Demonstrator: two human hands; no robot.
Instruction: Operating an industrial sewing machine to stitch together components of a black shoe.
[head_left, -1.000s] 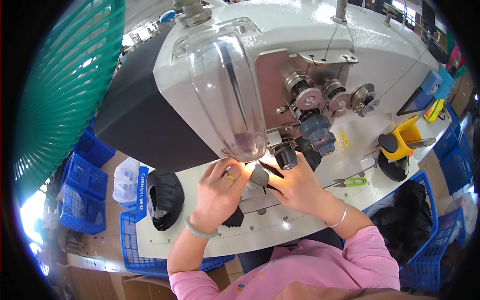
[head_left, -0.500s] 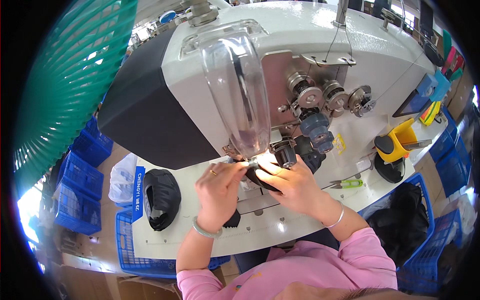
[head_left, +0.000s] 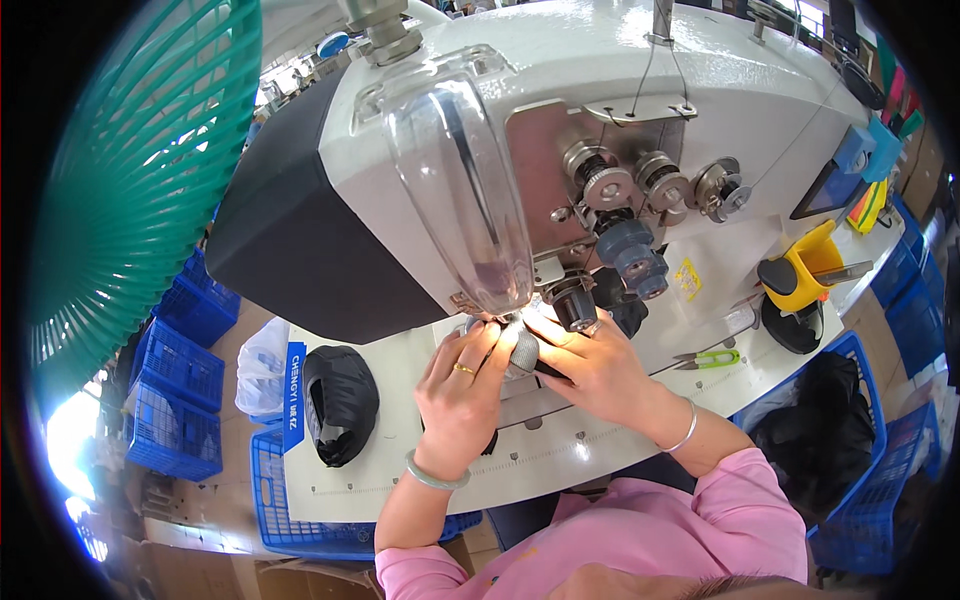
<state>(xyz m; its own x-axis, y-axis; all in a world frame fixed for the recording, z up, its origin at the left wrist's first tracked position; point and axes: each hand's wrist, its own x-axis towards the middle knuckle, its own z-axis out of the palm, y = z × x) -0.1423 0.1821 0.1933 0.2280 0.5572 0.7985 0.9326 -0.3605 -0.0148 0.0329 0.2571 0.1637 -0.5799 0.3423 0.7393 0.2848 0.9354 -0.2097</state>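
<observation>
Beneath the lit needle area of a large white sewing machine point(head_left: 420, 240) lies a black and grey piece point(head_left: 523, 352), apparently a shoe upper, with a grey textured face showing. My left hand point(head_left: 462, 390) presses its fingers onto the left side of the piece, close to the needle. From the right, my right hand point(head_left: 592, 372) grips the black part between thumb and fingers, its fingertips near the presser area. A clear plastic guard point(head_left: 455, 190) hides part of the needle. Another black shoe upper point(head_left: 340, 405) rests on the table left of my left hand.
Green-handled thread snips point(head_left: 708, 359) lie right of my right hand, near a yellow holder point(head_left: 808, 268). A green fan guard point(head_left: 150, 190) stands at far left. Blue crates point(head_left: 178, 440) flank the table; a right-hand crate point(head_left: 862, 400) holds black pieces.
My left fingers have gone from a pinch to lying flatter on the piece. Its grey textured face has come into sight between my hands. The whole view has shifted slightly.
</observation>
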